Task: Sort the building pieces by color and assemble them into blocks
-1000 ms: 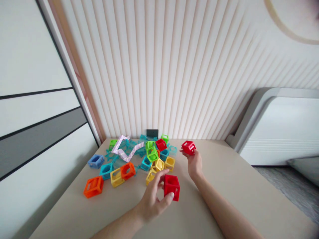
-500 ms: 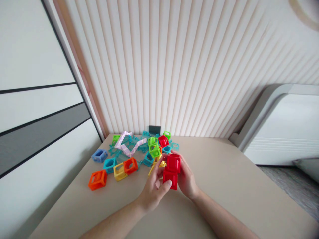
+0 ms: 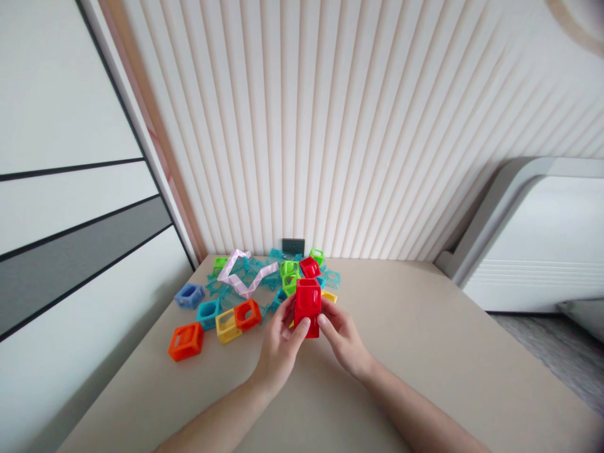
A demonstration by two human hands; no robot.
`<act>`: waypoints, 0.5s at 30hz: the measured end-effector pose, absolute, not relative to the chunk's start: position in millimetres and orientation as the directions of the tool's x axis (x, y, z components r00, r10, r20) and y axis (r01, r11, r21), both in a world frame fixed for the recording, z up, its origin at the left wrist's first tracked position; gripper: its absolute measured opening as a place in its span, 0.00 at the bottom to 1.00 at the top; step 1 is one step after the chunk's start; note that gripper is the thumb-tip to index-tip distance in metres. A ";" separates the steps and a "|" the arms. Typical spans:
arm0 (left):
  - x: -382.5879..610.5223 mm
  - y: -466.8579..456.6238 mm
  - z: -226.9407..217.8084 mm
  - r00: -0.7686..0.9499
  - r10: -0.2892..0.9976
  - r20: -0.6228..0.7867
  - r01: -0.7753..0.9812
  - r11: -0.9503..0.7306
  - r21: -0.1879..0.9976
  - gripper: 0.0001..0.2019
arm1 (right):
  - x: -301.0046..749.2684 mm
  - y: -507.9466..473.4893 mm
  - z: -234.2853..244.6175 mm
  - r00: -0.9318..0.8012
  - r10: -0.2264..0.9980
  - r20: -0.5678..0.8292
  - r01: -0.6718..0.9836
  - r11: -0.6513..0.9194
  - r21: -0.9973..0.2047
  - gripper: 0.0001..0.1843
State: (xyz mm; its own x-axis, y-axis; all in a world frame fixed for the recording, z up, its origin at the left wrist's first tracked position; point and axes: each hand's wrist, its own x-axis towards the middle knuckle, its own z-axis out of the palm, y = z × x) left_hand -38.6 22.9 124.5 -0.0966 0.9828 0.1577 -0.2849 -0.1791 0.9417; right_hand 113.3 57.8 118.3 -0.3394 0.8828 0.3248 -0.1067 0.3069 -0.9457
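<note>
Two red hollow cubes [image 3: 307, 307] are pressed together into one stacked block, held up just above the beige table [image 3: 425, 352]. My left hand [image 3: 279, 345] grips the block from the left and below, thumb on its front. My right hand [image 3: 343, 336] holds it from the right with the fingers closed around it. Right behind the block lies a pile of coloured hollow cubes [image 3: 292, 280], green, red, yellow and teal.
An orange cube [image 3: 185, 340], a yellow and orange pair [image 3: 237, 318], a teal cube [image 3: 208, 311] and a blue cube [image 3: 189, 294] lie at the left. A pale pink zigzag strip [image 3: 245, 277] rests on teal pieces by the ribbed wall. A white bed frame [image 3: 533, 245] stands at the right.
My right hand brought its red cube from the right to the red cube in my left hand. The two cubes are now joined and lifted slightly toward the pile.
</note>
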 end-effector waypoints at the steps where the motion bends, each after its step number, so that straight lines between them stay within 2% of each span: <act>1: -38.9 23.5 124.7 -0.088 0.982 0.165 -0.288 -0.184 0.940 0.32 | 113.2 57.8 119.1 -0.337 0.885 0.320 -0.102 0.303 -0.947 0.25; 8: -43.0 28.3 121.9 -0.087 0.986 0.144 -0.288 -0.163 0.944 0.27 | 113.5 59.3 123.6 -0.337 0.894 0.295 -0.118 0.271 -0.955 0.22; 15: -44.6 28.6 130.5 -0.060 0.995 0.079 -0.359 -0.095 0.928 0.26 | 115.9 60.6 117.6 -0.295 0.907 0.301 -0.068 0.295 -0.953 0.21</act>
State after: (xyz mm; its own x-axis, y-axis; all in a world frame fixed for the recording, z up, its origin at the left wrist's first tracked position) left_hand -44.6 28.6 130.5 -0.0596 0.9951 0.0793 -0.3590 -0.0955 0.9284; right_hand 115.9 60.6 117.6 -0.2949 0.9067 0.3014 -0.0681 0.2947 -0.9532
